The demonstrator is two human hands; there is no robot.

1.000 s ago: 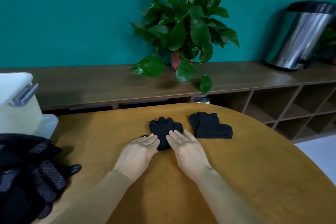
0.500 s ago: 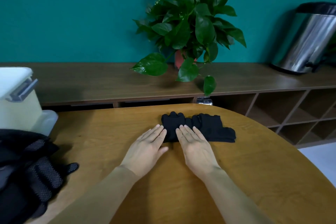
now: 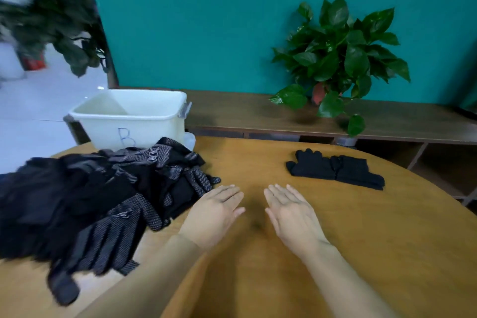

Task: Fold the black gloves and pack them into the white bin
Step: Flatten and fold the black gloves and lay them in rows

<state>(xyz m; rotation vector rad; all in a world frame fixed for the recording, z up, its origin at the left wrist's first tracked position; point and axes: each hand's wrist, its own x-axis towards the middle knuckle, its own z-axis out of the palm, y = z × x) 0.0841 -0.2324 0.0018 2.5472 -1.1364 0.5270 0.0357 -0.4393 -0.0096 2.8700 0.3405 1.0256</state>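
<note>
Two folded black gloves (image 3: pixel 335 169) lie side by side, touching, at the far right of the round wooden table (image 3: pixel 361 240). A big loose pile of black gloves (image 3: pixel 103 196) with white dot grips covers the table's left part. Behind the pile stands the white bin (image 3: pixel 134 121), marked with a blue B, and its inside looks bare. My left hand (image 3: pixel 216 212) and my right hand (image 3: pixel 289 210) hover flat over the bare wood between the pile and the folded gloves, fingers straight, holding nothing.
A potted green plant (image 3: pixel 340 54) stands on the low wooden shelf unit (image 3: pixel 258 116) against the teal wall. Another dark plant (image 3: pixel 51 15) is at the upper left beside a doorway. Open cubbies show at the far right below the shelf top.
My hands have left the folded glove, now beside the other one, and drawn back toward me. The view has swung left, bringing the bin and the glove pile into sight.
</note>
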